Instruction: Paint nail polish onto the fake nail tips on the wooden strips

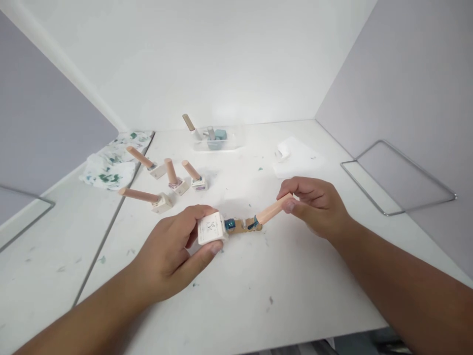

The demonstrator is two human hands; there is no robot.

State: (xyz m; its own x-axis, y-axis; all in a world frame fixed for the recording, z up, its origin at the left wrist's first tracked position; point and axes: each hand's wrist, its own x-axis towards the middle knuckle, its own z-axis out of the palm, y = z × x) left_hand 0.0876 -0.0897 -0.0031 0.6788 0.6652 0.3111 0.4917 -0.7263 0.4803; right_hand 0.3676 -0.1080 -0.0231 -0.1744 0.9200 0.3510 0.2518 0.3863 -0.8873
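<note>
Four capped bottles (168,183) stand beyond the fingers on the bench (229,296), while the left hand (173,251) grips a fifth bottle (210,228) and the right hand (314,204) pinches its brush cap (271,210), pulled clear, so recapping remains.

head cam | looks forward-down | close over white table (236,315)

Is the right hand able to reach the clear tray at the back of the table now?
Probably not at once: the right hand is holding the brush cap. The table between it and the clear tray looks bare.
</note>
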